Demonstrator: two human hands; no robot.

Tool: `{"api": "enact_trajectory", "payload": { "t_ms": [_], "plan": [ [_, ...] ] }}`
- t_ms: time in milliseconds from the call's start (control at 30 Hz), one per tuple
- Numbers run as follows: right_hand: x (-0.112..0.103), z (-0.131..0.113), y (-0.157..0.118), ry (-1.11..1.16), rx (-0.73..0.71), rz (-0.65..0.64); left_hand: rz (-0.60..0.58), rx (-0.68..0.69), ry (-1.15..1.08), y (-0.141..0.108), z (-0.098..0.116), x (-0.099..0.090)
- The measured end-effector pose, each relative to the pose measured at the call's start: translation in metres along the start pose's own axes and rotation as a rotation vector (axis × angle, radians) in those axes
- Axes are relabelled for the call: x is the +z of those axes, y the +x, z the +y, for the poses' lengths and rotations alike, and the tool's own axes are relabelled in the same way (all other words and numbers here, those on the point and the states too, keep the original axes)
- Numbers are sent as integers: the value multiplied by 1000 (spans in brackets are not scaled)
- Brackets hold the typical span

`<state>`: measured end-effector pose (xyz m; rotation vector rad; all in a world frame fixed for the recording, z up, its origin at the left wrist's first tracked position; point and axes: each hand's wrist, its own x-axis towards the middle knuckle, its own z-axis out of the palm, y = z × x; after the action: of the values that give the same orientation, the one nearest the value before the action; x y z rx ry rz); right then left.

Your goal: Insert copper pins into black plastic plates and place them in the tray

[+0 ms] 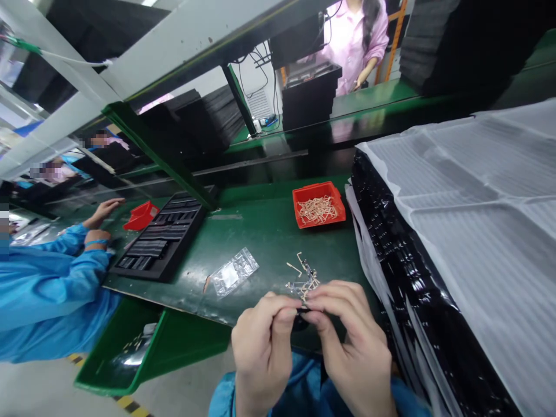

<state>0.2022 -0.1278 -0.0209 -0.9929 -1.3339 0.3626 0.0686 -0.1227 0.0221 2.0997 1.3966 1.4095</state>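
Observation:
My left hand point(266, 336) and my right hand point(354, 336) meet at the bench's front edge, fingertips pinched together. Between them is a small dark piece point(300, 320), mostly covered by the fingers, so its shape is unclear. Just beyond the fingertips lies a loose heap of small metal and beige parts point(304, 282) on the green bench point(269, 231). Farther back, a red bin point(318, 222) holds many thin beige pieces. A clear plastic bag point(233, 272) lies flat to the left of the heap.
Stacked trays under translucent sheets point(486, 231) rise close on the right. At left are a black tray point(174, 255), another red bin point(141, 215), a blue-sleeved person point(47, 289) and a green bin point(186, 341) below. A pink-clothed person point(350, 46) stands across the bench.

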Motion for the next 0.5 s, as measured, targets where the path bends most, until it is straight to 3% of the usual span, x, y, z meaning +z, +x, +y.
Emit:
{"api": "enact_trajectory", "payload": {
  "t_ms": [133, 233, 433, 500],
  "plan": [
    [2, -2, -1, 179, 187, 9, -79, 210, -132, -7, -12, 1],
    [5, -5, -2, 237, 227, 72, -56, 278, -146, -10, -12, 2],
    [8, -6, -3, 290, 34, 212, 39, 401, -106, -8, -4, -1],
    [7, -3, -2, 269, -62, 237, 52, 305, -155, -6, -4, -4]
  ]
}}
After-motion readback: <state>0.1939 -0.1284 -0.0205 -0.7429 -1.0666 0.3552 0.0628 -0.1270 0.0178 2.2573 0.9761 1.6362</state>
